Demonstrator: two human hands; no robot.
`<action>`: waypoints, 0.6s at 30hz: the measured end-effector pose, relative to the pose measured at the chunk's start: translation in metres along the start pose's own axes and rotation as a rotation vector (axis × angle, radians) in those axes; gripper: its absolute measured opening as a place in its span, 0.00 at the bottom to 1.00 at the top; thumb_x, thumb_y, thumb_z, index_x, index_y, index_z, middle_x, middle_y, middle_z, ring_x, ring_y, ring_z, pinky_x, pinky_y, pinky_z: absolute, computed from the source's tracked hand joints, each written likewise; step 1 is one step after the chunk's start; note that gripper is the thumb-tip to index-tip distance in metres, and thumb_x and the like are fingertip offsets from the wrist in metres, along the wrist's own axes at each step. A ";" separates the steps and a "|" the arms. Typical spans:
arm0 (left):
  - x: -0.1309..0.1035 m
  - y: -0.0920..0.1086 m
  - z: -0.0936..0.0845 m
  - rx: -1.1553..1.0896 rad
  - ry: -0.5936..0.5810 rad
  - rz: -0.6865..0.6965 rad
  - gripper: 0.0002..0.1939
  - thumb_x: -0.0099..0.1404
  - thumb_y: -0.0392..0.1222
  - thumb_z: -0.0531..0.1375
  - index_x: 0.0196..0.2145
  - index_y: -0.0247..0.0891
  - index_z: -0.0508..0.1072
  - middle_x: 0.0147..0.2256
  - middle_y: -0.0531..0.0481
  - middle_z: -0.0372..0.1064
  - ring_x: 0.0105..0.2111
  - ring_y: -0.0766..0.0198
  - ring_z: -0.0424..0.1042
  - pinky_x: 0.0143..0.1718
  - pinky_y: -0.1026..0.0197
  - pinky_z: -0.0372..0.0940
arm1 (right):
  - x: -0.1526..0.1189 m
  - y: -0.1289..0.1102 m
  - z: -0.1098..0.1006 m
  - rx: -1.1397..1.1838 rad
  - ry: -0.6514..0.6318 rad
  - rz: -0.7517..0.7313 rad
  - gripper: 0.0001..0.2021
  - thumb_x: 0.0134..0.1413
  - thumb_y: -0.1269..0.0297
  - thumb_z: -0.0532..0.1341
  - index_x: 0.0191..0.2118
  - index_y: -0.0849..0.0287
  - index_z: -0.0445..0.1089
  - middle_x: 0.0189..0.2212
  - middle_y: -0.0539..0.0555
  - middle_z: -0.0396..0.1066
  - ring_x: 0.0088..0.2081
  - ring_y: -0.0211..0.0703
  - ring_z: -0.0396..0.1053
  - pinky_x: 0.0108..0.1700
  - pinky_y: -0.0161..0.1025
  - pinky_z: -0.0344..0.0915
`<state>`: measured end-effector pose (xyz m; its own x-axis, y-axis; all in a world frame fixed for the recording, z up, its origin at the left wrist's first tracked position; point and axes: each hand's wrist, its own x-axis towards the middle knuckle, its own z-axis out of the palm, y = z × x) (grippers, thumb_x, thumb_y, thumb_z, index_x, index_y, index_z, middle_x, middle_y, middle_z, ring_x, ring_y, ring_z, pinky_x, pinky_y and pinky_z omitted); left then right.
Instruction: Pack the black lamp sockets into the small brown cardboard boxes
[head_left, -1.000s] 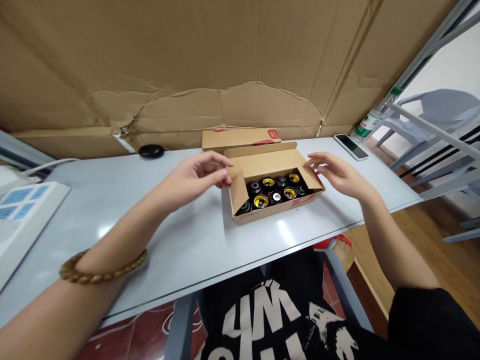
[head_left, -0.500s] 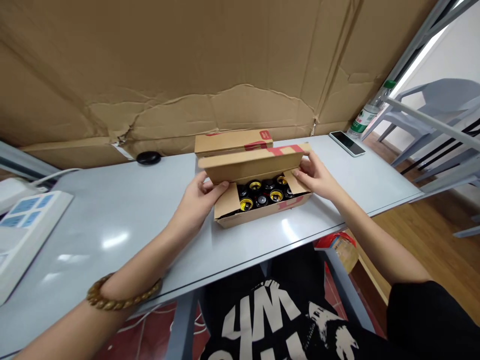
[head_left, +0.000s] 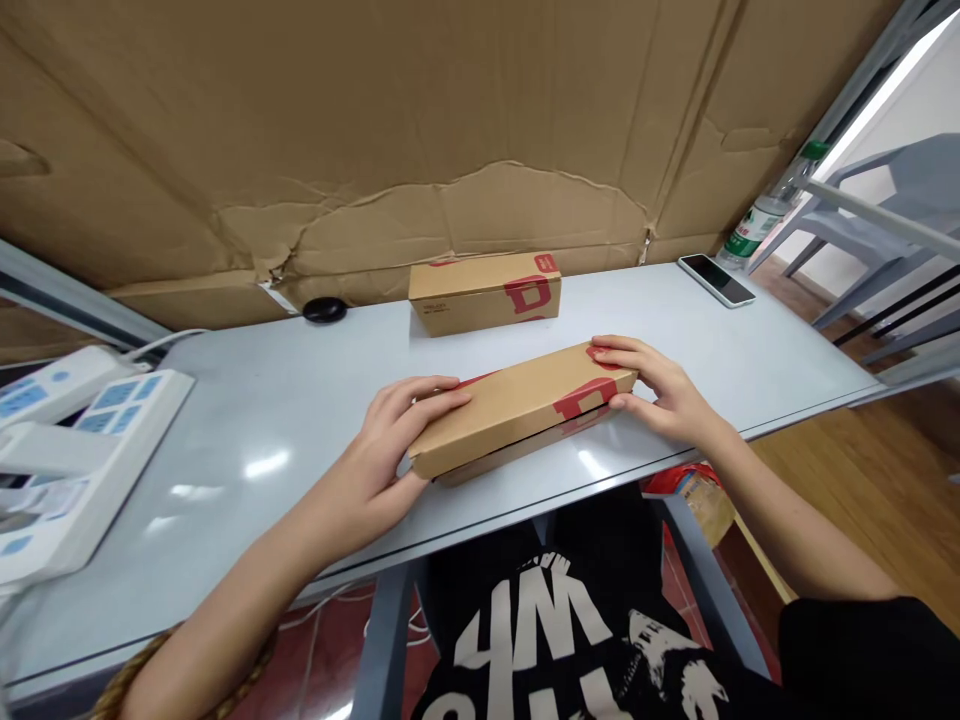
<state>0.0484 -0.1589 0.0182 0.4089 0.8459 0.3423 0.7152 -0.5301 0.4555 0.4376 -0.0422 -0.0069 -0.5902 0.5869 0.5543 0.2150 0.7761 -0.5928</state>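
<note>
A long cardboard box [head_left: 517,400] with red print lies near the table's front edge, its lid folded down over the top and a narrow dark gap along the front. My left hand [head_left: 401,435] grips its left end, fingers on the lid and thumb at the near corner. At the right end, my right hand [head_left: 652,390] has its fingers over the lid and its thumb against the front side. The box's contents are hidden. Behind it stands a second, similar cardboard box [head_left: 484,295], closed and touched by neither hand.
A round black object [head_left: 325,310] sits by the cardboard wall [head_left: 480,120]. White devices with blue panels [head_left: 112,440] stand at the left. A phone [head_left: 716,280] and a green-capped bottle [head_left: 765,215] are at the far right. A grey chair [head_left: 900,200] stands beyond the table [head_left: 300,420].
The front box's lid has swung down toward me, covering the black and yellow round items inside. Both hands moved from the raised lid and side flaps onto the box's ends.
</note>
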 end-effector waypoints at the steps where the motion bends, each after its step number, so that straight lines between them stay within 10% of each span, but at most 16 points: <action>1: -0.001 0.003 -0.006 0.005 -0.035 -0.014 0.34 0.74 0.31 0.51 0.74 0.52 0.64 0.73 0.46 0.62 0.72 0.47 0.62 0.74 0.39 0.63 | 0.002 0.000 0.002 -0.002 0.021 0.001 0.28 0.71 0.59 0.69 0.72 0.35 0.69 0.71 0.54 0.70 0.72 0.56 0.70 0.75 0.63 0.66; 8: -0.008 0.032 -0.046 0.172 -0.329 -0.016 0.39 0.80 0.38 0.49 0.82 0.65 0.47 0.81 0.60 0.48 0.78 0.46 0.56 0.72 0.43 0.66 | 0.000 -0.001 0.014 0.024 0.078 0.011 0.24 0.72 0.65 0.68 0.68 0.34 0.76 0.72 0.51 0.70 0.71 0.54 0.71 0.73 0.64 0.69; 18: 0.016 -0.005 0.020 0.344 -0.098 0.046 0.32 0.82 0.60 0.54 0.78 0.53 0.64 0.79 0.40 0.52 0.72 0.31 0.61 0.70 0.26 0.63 | 0.001 -0.014 0.027 -0.175 -0.124 0.081 0.30 0.75 0.59 0.63 0.76 0.28 0.63 0.82 0.38 0.47 0.81 0.60 0.53 0.80 0.71 0.56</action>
<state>0.0622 -0.1417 0.0047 0.4858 0.8321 0.2676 0.8369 -0.5311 0.1320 0.4131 -0.0588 -0.0140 -0.6548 0.6240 0.4265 0.3908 0.7625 -0.5156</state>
